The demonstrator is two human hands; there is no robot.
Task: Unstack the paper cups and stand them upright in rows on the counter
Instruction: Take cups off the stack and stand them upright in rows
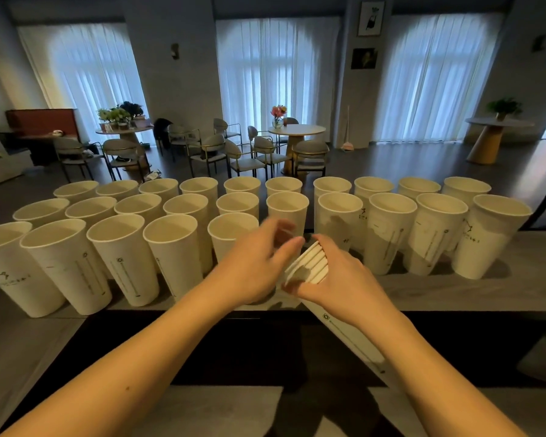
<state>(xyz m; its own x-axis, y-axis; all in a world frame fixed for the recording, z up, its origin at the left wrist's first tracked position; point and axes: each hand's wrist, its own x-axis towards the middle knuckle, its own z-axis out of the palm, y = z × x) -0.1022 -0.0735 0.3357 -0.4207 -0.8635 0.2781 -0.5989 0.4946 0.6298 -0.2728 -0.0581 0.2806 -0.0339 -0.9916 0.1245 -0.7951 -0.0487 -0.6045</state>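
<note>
Forearms reach in bare from the bottom corners and meet just in front of the rows. The right hand (338, 279) lies palm-down with its grip closed around the nested stack of white paper cups (309, 266), fingers wrapped over the layered rims; the stack is tilted, rims up and toward the left, while its printed body slants down and to the right beneath the wrist, out over the dark gap at the near edge of the grey stone-look table (454, 291). The left hand (252, 266) angles in from the left, thumb laid against the topmost rim and fingers curled loosely above it, blurred, so whether that grip has closed on a cup cannot be told. Beyond the hands, tall white paper cups with thin printed lines (120, 257) stand upright, mouths open, in three rows across the table; the nearest row runs only on the left and ends at a cup just behind the left hand.
</note>
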